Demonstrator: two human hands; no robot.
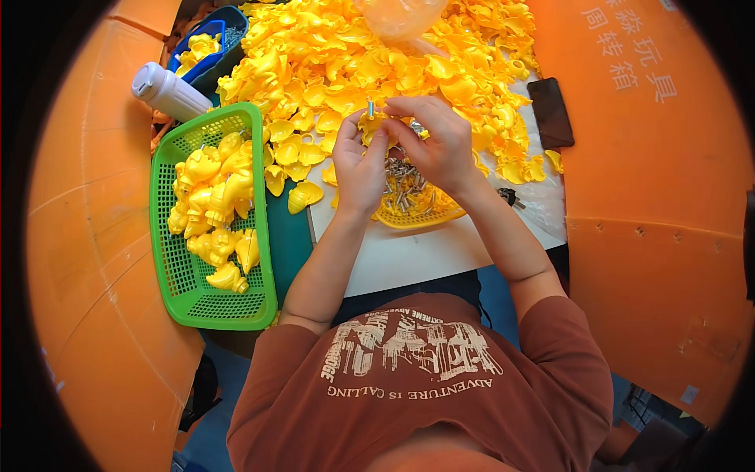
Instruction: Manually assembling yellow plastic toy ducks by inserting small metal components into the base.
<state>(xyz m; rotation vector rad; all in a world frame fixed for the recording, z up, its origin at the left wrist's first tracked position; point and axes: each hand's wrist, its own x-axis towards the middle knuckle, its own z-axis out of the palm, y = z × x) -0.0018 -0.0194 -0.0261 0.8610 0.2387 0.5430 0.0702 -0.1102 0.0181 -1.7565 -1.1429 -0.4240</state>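
Both hands meet above the middle of the table, close to the yellow pile. Between the fingers of my left hand [359, 167] is a small yellow plastic shell piece [367, 127], partly hidden by the thumb. A short silvery metal pin [370, 108] stands upright at its top. My right hand [437, 140] is closed, its fingertips at the same piece from the right; whether they pinch anything else cannot be seen. Just under the hands lies a shallow yellow basket [421, 223] with many small metal pins [405, 186] in it.
Loose yellow shell pieces [314, 55] heap across the far table. At the left, a green basket [267, 275] holds assembled yellow figures [212, 189]. Near it are a white bottle [169, 90] and a blue bin [228, 20]. A dark phone [552, 112] lies right; orange panels [653, 197] flank me.
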